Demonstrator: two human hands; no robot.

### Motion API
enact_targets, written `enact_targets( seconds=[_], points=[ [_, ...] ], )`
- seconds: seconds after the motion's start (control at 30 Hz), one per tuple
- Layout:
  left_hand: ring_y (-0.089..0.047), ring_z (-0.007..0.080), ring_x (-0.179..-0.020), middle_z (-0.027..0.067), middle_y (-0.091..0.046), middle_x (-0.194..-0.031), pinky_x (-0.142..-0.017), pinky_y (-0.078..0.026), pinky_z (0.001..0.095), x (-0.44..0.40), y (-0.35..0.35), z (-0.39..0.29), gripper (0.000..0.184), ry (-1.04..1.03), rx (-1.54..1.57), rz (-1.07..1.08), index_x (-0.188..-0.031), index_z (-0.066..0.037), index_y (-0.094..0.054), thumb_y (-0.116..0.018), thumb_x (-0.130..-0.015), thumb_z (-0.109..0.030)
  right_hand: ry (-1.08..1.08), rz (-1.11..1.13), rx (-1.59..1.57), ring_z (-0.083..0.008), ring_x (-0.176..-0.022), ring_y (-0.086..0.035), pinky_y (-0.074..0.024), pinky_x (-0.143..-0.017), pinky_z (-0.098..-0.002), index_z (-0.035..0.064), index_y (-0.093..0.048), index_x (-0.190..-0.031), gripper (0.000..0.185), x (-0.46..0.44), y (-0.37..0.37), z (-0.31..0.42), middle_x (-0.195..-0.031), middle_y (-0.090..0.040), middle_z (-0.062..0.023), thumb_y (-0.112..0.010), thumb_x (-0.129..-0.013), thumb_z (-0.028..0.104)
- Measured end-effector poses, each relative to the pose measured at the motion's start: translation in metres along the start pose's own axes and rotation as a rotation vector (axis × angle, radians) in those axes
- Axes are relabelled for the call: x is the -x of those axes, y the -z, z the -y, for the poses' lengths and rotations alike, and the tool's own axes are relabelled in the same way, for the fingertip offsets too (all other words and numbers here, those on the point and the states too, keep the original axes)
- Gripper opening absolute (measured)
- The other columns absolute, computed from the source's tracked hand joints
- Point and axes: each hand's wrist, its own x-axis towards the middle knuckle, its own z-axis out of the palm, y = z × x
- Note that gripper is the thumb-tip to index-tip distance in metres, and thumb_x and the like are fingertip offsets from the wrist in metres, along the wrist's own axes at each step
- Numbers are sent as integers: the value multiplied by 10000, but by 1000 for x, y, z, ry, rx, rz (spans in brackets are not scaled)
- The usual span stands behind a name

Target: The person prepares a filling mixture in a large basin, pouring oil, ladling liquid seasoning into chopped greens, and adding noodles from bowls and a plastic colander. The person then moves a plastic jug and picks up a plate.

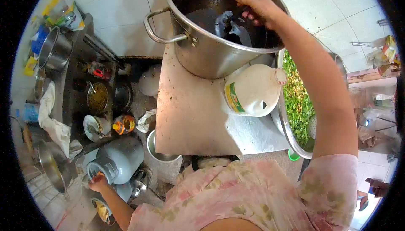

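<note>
My right hand (256,11) is over the mouth of a large steel stockpot (211,53), its fingers curled round something dark and thin that I cannot make out. Dark liquid (202,15) fills much of the pot and mirrors the hand. Low on the left, my left hand (98,183) is at the collar of a grey gas cylinder (126,157). Its fingers are bent close to a small orange part, and what they grip is mostly hidden. A white plastic jug (253,87) with a yellow-green label lies tilted beside the pot on the metal-topped table (194,121).
Right of the table is a wide steel basin (291,140) of chopped greens (297,100). A steel bowl (164,157) sits below the table's left edge. On the left, a dark shelf (71,83) carries pots and a bowl of food (98,97). An orange-labelled bottle (123,124) stands near the cylinder.
</note>
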Motion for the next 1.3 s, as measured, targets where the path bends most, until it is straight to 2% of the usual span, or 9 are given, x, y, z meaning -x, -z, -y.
enact_targets(
  seconds=[0.07,0.2,0.27,0.33,0.4,0.6,0.7,0.77,1.3],
  points=[
    [-367,137,-477,-13,-367,-535,-476,-332,269,30,-20,1,360,82,87,-39,-678,-112,-400,-425,-819,-442,-5,-73,-103,-130,-442,-469,-349,-376,-255,27,-588,-766,233,0,-5,5,-572,-543,-65,-606,-711,253],
    [-367,126,-457,-16,-360,-511,-452,-324,251,25,-21,6,369,98,94,71,-618,-123,-389,-419,-823,-428,65,-154,-186,-121,-437,-466,-334,-376,-233,23,-598,-777,222,20,11,16,-555,-533,-60,-592,-706,233],
    [-382,130,-455,-17,-367,-509,-450,-333,243,24,-17,16,358,-205,-201,104,-619,-127,-389,-418,-825,-419,31,-124,-204,-79,-453,-446,-305,-379,-207,44,-601,-806,221,28,33,17,-581,-534,-38,-574,-724,248],
    [-391,128,-453,-21,-363,-508,-445,-338,236,24,-16,21,349,-243,-255,86,-622,-133,-388,-419,-826,-415,28,-106,-239,-53,-457,-423,-287,-381,-189,54,-603,-827,226,40,55,19,-591,-529,-25,-559,-740,258],
    [-396,120,-451,-26,-350,-509,-437,-338,230,26,-17,19,343,-15,-74,26,-628,-140,-384,-424,-827,-416,55,-96,-293,-42,-449,-400,-281,-380,-178,52,-606,-840,234,58,72,23,-584,-516,-19,-547,-752,262],
    [-379,90,-428,-34,-344,-506,-405,-323,221,65,-41,28,357,113,42,-7,-593,-156,-325,-459,-820,-398,114,-163,-347,-35,-445,-383,-291,-381,-171,40,-612,-870,257,96,111,29,-560,-498,-15,-492,-781,250],
    [-384,91,-434,-38,-361,-517,-406,-328,223,45,-32,43,339,86,-6,121,-617,-150,-322,-477,-816,-377,138,-187,-363,-35,-441,-376,-294,-384,-170,38,-611,-884,259,106,121,31,-562,-494,-15,-478,-791,239],
    [-382,97,-437,-34,-357,-520,-403,-328,224,61,-40,44,332,90,-61,82,-628,-144,-326,-483,-814,-371,173,-187,-403,-45,-420,-387,-303,-375,-177,37,-621,-838,232,108,126,30,-562,-511,-37,-540,-762,241],
    [-383,101,-470,-9,-360,-561,-413,-316,225,81,-19,53,338,29,-75,115,-854,-110,-398,-479,-824,-436,60,-200,-459,-35,-410,-380,-322,-362,-169,33,-594,-840,240,86,114,31,-534,-485,-13,-508,-796,253]
  ],
)
